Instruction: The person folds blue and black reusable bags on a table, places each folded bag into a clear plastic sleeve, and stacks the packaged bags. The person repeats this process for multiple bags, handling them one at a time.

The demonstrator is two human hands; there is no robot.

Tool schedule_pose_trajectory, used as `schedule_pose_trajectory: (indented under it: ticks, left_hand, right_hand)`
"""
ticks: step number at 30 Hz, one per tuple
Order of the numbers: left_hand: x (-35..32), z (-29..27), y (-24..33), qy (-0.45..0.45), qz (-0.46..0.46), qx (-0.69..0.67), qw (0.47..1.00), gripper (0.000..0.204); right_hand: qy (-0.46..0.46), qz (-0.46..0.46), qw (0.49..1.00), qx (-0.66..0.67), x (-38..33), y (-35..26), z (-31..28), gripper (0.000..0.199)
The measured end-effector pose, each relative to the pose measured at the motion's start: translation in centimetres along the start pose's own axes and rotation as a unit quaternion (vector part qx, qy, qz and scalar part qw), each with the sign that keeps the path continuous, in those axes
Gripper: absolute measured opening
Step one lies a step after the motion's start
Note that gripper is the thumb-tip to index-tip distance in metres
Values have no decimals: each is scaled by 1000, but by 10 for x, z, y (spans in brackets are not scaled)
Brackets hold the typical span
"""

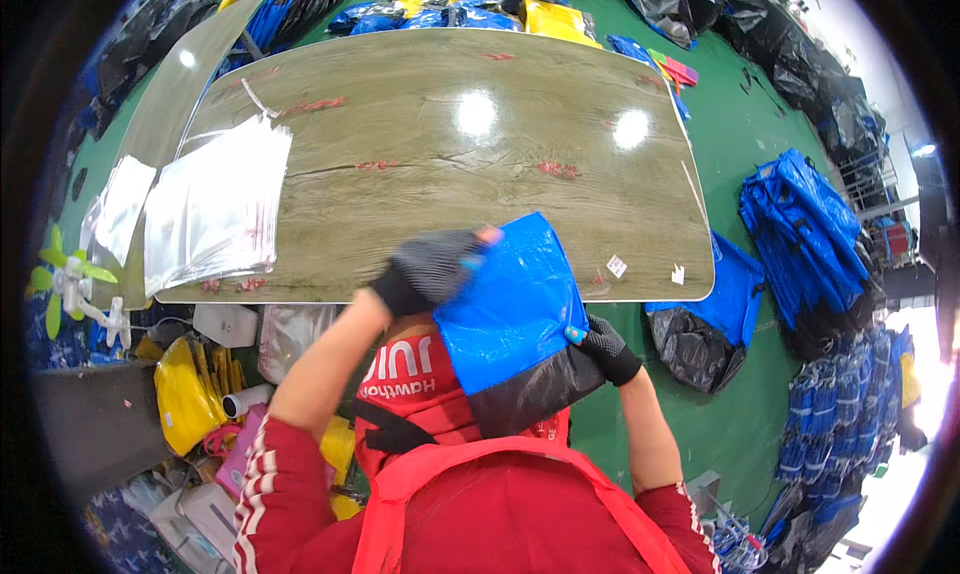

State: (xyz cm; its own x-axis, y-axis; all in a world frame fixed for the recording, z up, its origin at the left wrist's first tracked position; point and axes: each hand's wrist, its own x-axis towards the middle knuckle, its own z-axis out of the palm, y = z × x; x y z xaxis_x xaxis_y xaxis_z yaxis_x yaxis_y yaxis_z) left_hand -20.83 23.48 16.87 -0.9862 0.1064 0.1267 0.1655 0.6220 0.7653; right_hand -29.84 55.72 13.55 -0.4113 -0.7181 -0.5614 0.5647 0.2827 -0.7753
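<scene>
At the near edge of the wood-look table (430,214), right hand (606,350) has the blue-and-black bag (515,304) pinched at its right edge, thumb on top. Left hand (430,269) sits across the bag's left edge, blurred — can't tell from here if it grips or only brushes. Bag is up in front of the red apron (455,414), far corner over the table. Step in hand, my read: straightening one bag. Next move likely calls for a firm right pinch and a steady left — glossy film may slip.

Further out: clear plastic sheets (225,194) on the table's left, second bag (735,294) by its near right corner, blue bundle (805,234) farther right, blue-and-yellow heap (560,22) beyond the far edge.
</scene>
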Motion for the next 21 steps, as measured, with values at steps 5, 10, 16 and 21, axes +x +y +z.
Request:
schedule_pose_trajectory:
  ticks: [5,10,16,21]
  left_hand:
    - [-58,-24,-24,98,-69,-39,992,54]
    - [-40,8,-66,24,-20,248,968,49]
    - [-18,-76,-26,-211,-181,200,940,28]
    - [32,15,16,8,182,287,941,65]
  right_hand:
    - [3,-2,1000,-22,4,0,-3,63]
    - [-13,-40,998,-37,3,-3,-4,61]
    - [4,-38,995,-90,2,-11,2,59]
    - [11,-20,993,-114,3,-15,7,58]
